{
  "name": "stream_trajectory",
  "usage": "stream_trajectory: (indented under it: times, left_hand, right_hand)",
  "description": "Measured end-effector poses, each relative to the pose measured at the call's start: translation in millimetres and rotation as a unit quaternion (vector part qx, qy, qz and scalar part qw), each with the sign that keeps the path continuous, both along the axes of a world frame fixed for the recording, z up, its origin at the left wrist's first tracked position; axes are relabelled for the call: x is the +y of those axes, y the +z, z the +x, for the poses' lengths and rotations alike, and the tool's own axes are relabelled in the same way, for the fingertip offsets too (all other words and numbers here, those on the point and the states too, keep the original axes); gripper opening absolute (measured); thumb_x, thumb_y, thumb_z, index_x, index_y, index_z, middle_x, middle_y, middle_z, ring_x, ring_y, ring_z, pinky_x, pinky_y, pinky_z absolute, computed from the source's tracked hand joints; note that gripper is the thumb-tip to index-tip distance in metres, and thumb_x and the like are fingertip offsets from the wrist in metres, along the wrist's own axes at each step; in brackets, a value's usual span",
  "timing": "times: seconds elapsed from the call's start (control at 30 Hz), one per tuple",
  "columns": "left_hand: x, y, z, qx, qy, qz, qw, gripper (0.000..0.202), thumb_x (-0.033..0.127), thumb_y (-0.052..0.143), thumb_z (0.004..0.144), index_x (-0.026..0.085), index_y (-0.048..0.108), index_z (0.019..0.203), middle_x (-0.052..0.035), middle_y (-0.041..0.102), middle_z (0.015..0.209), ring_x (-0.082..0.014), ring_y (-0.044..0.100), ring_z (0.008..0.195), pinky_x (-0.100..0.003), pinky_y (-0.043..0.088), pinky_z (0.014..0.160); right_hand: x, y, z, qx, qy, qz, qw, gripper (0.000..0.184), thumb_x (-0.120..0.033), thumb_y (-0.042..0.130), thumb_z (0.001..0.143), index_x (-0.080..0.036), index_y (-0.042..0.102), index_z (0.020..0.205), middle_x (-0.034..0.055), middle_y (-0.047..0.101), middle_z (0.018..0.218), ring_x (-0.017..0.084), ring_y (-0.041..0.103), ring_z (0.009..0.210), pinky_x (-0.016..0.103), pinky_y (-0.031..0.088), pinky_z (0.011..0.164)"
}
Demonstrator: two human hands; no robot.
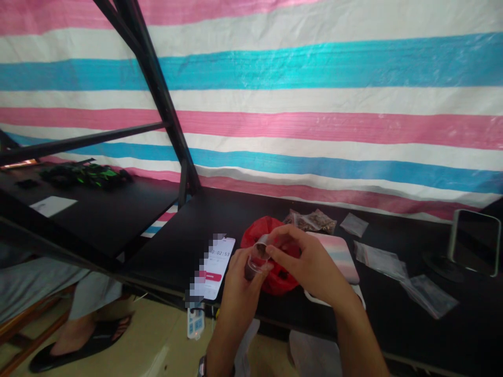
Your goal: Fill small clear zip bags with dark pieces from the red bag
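My left hand grips a small clear plastic cup with dark contents at its bottom, tilted toward me. My right hand pinches the cup's top rim between thumb and fingers. A red plastic bag lies crumpled on the black table beneath both hands. A phone showing a timer lies just left of my left hand. A pastel striped pad lies right of the red bag, partly under my right hand.
A clear bag of brown granules lies behind the hands, with several thin plastic bags to the right. A phone on a stand stands far right. A black metal shelf frame rises left, and a sandalled foot rests on the floor.
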State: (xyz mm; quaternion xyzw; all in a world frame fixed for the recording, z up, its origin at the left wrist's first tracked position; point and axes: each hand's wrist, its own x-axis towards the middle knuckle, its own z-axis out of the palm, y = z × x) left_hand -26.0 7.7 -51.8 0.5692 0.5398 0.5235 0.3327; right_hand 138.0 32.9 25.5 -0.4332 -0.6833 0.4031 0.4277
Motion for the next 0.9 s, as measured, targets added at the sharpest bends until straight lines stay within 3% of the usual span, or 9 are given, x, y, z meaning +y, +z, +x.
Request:
stream_trajectory:
  times: [0.23,0.4,0.57,0.67,0.8,0.9]
  left_hand:
    - [0.8,-12.7,0.4,-0.078,-0.01,-0.017,0.997,0.035,0.034,0.069,0.092,0.024,0.067,0.126,-0.0092,0.072,0.127,-0.028,0.067,0.119,-0.044,0.05,0.107]
    - [1.3,-11.6,-1.0,-0.092,-0.014,-0.02,0.995,0.038,0.038,0.068,0.094,0.022,0.067,0.128,-0.01,0.074,0.125,-0.0273,0.069,0.115,-0.041,0.053,0.101]
    - [0.0,-6.4,-4.7,-0.051,0.016,-0.016,0.998,0.026,0.041,0.069,0.093,0.021,0.07,0.11,-0.0066,0.074,0.103,-0.0242,0.068,0.094,-0.038,0.053,0.089]
    - [-0.9,-5.6,-8.0,-0.03,0.028,-0.005,0.999,0.025,0.042,0.07,0.093,0.023,0.069,0.109,-0.0056,0.071,0.102,-0.024,0.066,0.094,-0.039,0.052,0.091]
    - [-0.3,-9.7,-9.6,0.0,0.043,0.006,0.999,0.025,0.046,0.068,0.093,0.024,0.071,0.106,-0.0072,0.067,0.107,-0.0261,0.065,0.1,-0.042,0.053,0.092]
    - [1.4,-15.8,-7.0,0.001,0.066,0.0,0.998,0.03,0.05,0.067,0.093,0.024,0.073,0.106,-0.0092,0.063,0.114,-0.0283,0.065,0.106,-0.046,0.053,0.098]
  right_hand:
    - [-6.0,-0.6,-8.5,-0.061,0.001,0.061,0.996,0.027,-0.01,0.078,0.086,-0.027,0.074,0.106,-0.0024,0.077,0.11,0.017,0.069,0.1,0.032,0.051,0.095]
    - [-7.7,-2.9,-9.2,-0.05,0.011,0.087,0.995,0.03,-0.011,0.077,0.087,-0.029,0.073,0.111,-0.0022,0.077,0.115,0.017,0.07,0.105,0.031,0.05,0.098]
    - [-2.0,-5.7,-9.7,-0.038,-0.037,0.093,0.994,0.024,-0.02,0.077,0.09,-0.027,0.074,0.113,0.0005,0.079,0.113,0.02,0.071,0.101,0.034,0.052,0.097]
    - [8.6,-14.3,-6.9,-0.078,-0.078,0.084,0.99,0.019,-0.017,0.074,0.09,-0.025,0.074,0.107,0.002,0.079,0.108,0.021,0.071,0.1,0.036,0.051,0.097]
    - [25.3,-35.8,-5.3,-0.205,-0.086,0.061,0.973,0.014,-0.011,0.072,0.088,-0.024,0.072,0.093,0.003,0.077,0.102,0.023,0.07,0.101,0.038,0.05,0.095]
    - [37.0,-51.5,-9.4,-0.263,-0.122,0.054,0.955,0.014,-0.009,0.07,0.088,-0.023,0.072,0.093,0.0055,0.075,0.103,0.025,0.069,0.099,0.038,0.05,0.092]
